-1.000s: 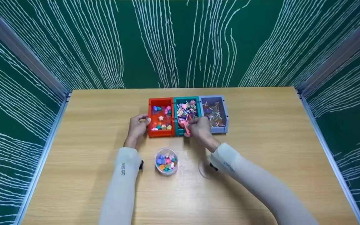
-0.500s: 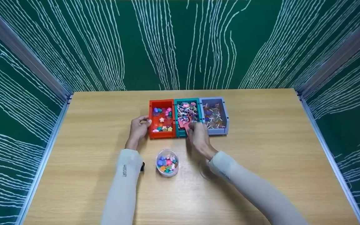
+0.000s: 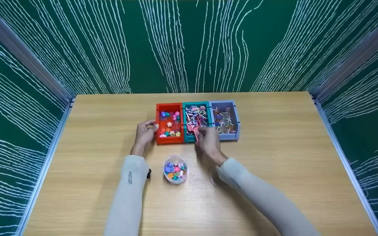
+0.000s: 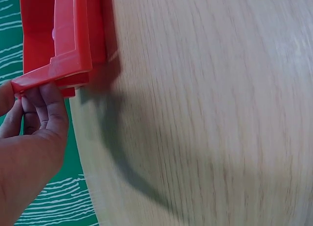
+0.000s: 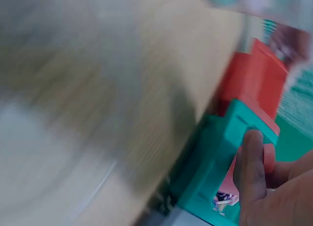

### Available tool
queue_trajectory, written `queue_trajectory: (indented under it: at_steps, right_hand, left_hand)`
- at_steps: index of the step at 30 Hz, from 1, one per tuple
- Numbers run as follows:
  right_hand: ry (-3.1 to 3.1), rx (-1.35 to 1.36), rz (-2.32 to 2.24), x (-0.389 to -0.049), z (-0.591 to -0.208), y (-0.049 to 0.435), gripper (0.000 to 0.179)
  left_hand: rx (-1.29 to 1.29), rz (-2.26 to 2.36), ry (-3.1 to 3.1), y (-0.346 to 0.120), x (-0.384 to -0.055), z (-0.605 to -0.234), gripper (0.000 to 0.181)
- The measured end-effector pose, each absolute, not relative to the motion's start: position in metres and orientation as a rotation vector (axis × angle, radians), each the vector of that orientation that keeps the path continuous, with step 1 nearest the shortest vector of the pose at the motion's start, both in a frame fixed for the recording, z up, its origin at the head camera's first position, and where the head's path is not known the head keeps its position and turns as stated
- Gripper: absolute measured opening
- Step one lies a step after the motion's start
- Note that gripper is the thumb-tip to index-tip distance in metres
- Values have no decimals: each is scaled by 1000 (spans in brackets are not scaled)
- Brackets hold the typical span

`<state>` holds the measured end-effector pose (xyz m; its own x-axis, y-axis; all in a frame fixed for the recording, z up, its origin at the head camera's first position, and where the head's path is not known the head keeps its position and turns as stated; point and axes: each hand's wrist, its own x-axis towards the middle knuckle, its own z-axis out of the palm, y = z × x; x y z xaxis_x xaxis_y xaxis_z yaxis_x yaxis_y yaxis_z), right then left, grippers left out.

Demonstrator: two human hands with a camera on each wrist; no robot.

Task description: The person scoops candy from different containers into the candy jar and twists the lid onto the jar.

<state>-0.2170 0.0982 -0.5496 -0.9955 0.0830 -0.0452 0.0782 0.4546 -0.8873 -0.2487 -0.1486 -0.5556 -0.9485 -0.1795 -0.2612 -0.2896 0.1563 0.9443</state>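
The right hand grips the pink scoop by its handle, which slants over the near wall of the green bin; the scoop's head lies ahead and left of the fingers, among small multicoloured pieces inside. The left hand pinches the left wall of the red bin, adjoining the green one, well apart from the scoop.

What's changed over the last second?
The right hand has drawn slightly toward the person, still gripping the pink scoop; the pieces in the teal bin lie differently. Nothing was let go. The left hand still holds the red bin; the cup hasn't moved.
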Motion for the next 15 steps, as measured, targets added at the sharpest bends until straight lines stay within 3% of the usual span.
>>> queue_trajectory:
  at_steps: [3, 7, 15]
  right_hand:
    - [-2629, -184, 1725, -218, -548, 98, 26]
    - [-2380, -463, 2152, -227, -538, 98, 27]
    - [-2525, -404, 1981, -227, -543, 99, 24]
  left_hand:
    - [-469, 1925, 2321, -149, -249, -554, 35]
    - [-488, 1929, 2316, -150, -249, -555, 35]
    - [-467, 1935, 2318, -150, -249, -556, 35]
